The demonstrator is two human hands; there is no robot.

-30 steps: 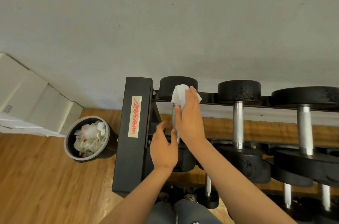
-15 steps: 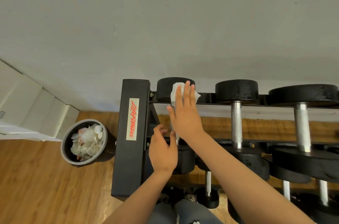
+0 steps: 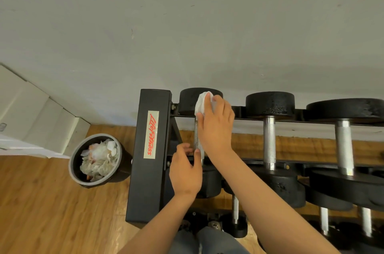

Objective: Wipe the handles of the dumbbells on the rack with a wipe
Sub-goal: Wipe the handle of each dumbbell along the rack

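- A person's right hand (image 3: 216, 127) closes its grip on a crumpled white wipe (image 3: 202, 104), pressing it to the twelve o'clock end of the knurled steel handle (image 3: 197, 139) of the leftmost black dumbbell (image 3: 187, 101) on the black metal rack (image 3: 148, 181).
- The left hand (image 3: 186, 172) curls its grip round the handle's six o'clock end.
- At nine o'clock of the rack, a round grey bin (image 3: 71, 165) of used wipes (image 3: 97, 162) stands on the wooden floor (image 3: 41, 201).

Round black bin (image 3: 72, 167), grey rim, on wood floor (image 3: 41, 201) near floor's far edge, just short of wall (image 3: 187, 25). Bin filled almost to rim with crumpled white paper (image 3: 99, 162), few orange scraps among it. White stepped block (image 3: 31, 112) in floor's far left corner, against wall, near bin. Wall plain grey, few small scuffs. Floor planks warm brown, glossy.
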